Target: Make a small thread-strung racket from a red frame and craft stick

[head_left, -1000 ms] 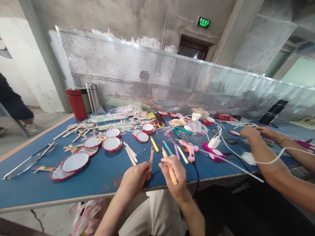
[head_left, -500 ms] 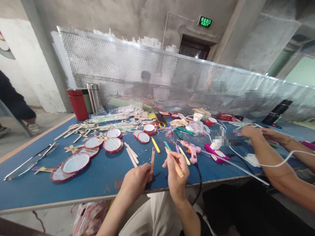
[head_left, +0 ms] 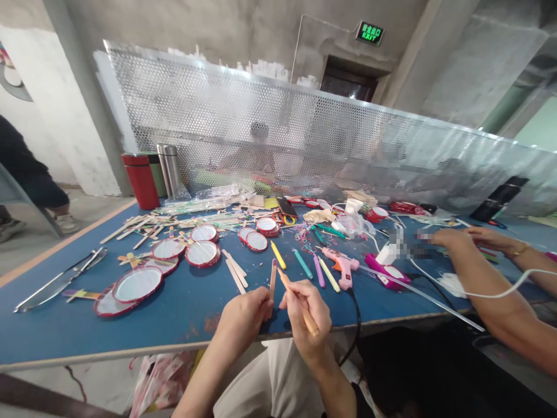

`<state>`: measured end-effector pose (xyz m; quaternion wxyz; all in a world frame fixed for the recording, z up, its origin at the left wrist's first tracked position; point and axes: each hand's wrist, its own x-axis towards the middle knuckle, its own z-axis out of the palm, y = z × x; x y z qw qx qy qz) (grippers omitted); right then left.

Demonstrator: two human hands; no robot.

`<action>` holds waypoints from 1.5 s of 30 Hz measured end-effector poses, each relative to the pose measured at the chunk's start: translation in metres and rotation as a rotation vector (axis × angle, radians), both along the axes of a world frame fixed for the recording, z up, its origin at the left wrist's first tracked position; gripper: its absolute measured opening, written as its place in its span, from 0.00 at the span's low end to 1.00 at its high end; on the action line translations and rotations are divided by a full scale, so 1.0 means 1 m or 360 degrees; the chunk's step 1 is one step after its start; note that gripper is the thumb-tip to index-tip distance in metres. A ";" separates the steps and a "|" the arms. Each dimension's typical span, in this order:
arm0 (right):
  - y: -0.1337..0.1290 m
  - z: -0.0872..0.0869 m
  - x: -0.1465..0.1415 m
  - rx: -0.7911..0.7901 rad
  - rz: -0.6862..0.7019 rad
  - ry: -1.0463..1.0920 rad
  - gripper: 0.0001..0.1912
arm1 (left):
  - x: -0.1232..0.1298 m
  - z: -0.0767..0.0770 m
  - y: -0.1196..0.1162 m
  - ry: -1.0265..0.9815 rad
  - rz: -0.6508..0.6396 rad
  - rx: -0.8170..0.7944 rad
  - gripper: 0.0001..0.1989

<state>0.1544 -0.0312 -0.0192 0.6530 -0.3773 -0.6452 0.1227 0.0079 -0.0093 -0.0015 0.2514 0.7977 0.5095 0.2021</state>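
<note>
My left hand (head_left: 249, 313) is closed on a wooden stick (head_left: 272, 280) that stands upright, its top end coloured purple. Just to the right, my right hand (head_left: 308, 316) grips an orange marker (head_left: 285, 281), its tip pointing up and left close to the stick. Beyond my hands lie a yellow marker (head_left: 278, 255), a teal marker (head_left: 303, 264), a purple marker (head_left: 319, 271) and a pale yellow marker (head_left: 329, 274). Bare wooden sticks (head_left: 235, 273) rest on the blue table (head_left: 174, 325) beyond my left hand.
Round red-rimmed discs (head_left: 138, 284) and a stick pile lie left. A pink glue gun (head_left: 343, 265) and magenta power strip (head_left: 385, 273) are right, beside a co-worker's arms (head_left: 491, 278). Bottles (head_left: 141, 181) stand before a perforated metal screen (head_left: 296, 128).
My right hand has moved slightly left, bringing the orange marker's tip closer to the upright stick. The teal and purple markers show more fully. The camera view has shifted a little.
</note>
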 end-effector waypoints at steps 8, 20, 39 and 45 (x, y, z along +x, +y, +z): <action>0.002 -0.006 -0.001 0.0035 -0.0013 -0.0088 0.10 | -0.001 -0.003 -0.001 -0.0048 0.0001 0.0046 0.12; 0.008 -0.003 0.001 0.0083 -0.0470 -0.0428 0.05 | -0.001 -0.004 0.002 -0.0074 0.0007 0.0006 0.11; 0.071 0.030 0.039 -0.0754 -0.1056 -0.1815 0.13 | -0.001 0.001 0.000 -0.0013 0.0007 -0.0001 0.11; 0.082 0.036 0.034 -0.0930 -0.1008 -0.1736 0.09 | 0.000 0.002 0.000 -0.0027 0.0006 -0.0003 0.10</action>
